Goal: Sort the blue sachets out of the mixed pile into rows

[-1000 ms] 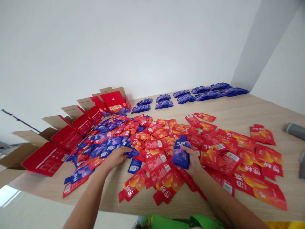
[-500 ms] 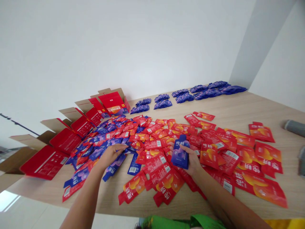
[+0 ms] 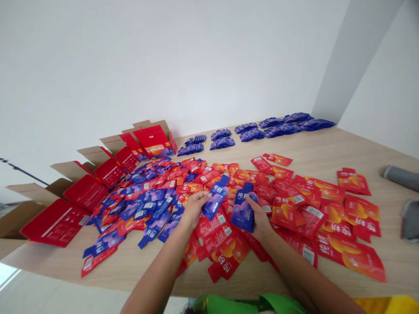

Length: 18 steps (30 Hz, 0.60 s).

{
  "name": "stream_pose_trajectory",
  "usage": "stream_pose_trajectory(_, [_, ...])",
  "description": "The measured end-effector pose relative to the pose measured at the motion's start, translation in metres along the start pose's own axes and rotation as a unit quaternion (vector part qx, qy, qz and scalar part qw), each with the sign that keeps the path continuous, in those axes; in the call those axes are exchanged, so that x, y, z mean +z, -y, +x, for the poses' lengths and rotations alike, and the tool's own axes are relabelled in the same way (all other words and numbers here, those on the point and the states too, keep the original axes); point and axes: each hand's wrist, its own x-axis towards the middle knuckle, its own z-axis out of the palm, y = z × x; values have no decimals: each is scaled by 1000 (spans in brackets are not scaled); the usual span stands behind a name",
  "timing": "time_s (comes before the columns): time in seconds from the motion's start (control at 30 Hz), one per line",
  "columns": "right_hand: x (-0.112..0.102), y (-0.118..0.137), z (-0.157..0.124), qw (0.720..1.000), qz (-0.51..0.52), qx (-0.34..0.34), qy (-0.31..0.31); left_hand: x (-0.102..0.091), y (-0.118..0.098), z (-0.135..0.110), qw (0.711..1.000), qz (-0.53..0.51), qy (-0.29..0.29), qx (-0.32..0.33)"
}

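Over the mixed heap, my left hand (image 3: 195, 209) pinches one blue pouch (image 3: 215, 198) by its left edge, spout end tilted up and to the right. Just beside it, my right hand (image 3: 260, 218) grips a small stack of blue pouches (image 3: 242, 210), thumb across the front; how many lie in the stack I cannot tell. The two holdings are close but apart. Beneath and around both hands lie loose red pouches (image 3: 229, 255). To the left, blue pouches (image 3: 150, 207) are mixed in with red ones.
Open red cartons (image 3: 87, 194) line the table's left side, flaps up. Along the wall sit rows of stacked blue pouches (image 3: 222, 143). More red pouches (image 3: 350, 257) spread over the right half of the wooden table (image 3: 327, 152). Grey cylindrical objects (image 3: 401, 176) lie at the right edge.
My left hand has lifted a blue pouch from the heap and brought it right, close to the stack. My right hand keeps its hold, nearly in place.
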Motion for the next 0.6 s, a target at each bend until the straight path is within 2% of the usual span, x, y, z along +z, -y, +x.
stream_pose_trajectory(0.1, [5, 0, -2, 1000, 13, -1, -26, 37, 17, -1, 998, 23, 41, -28])
stream_pose_trajectory(0.17, [8, 1, -3, 999, 16, -17, -32, 52, 27, 0, 997, 60, 51, -28])
stream_pose_trajectory(0.33, [3, -1, -2, 999, -24, -42, -15, 64, 37, -1, 976, 213, 36, 40])
stream_pose_trajectory(0.4, [0, -3, -1, 998, -44, -38, -20, 61, 36, -4, 962, 263, 22, 72])
stream_pose_trajectory(0.47, [-4, -4, 2, 997, -50, -31, -44, 49, 34, -8, 950, 295, -4, 98])
stream_pose_trajectory(0.53, [-7, -3, 6, 996, -42, -22, -70, 26, 31, -12, 943, 312, -44, 110])
stream_pose_trajectory(0.6, [-10, -1, 9, 995, -30, -19, -89, -9, 31, -16, 931, 335, -96, 107])
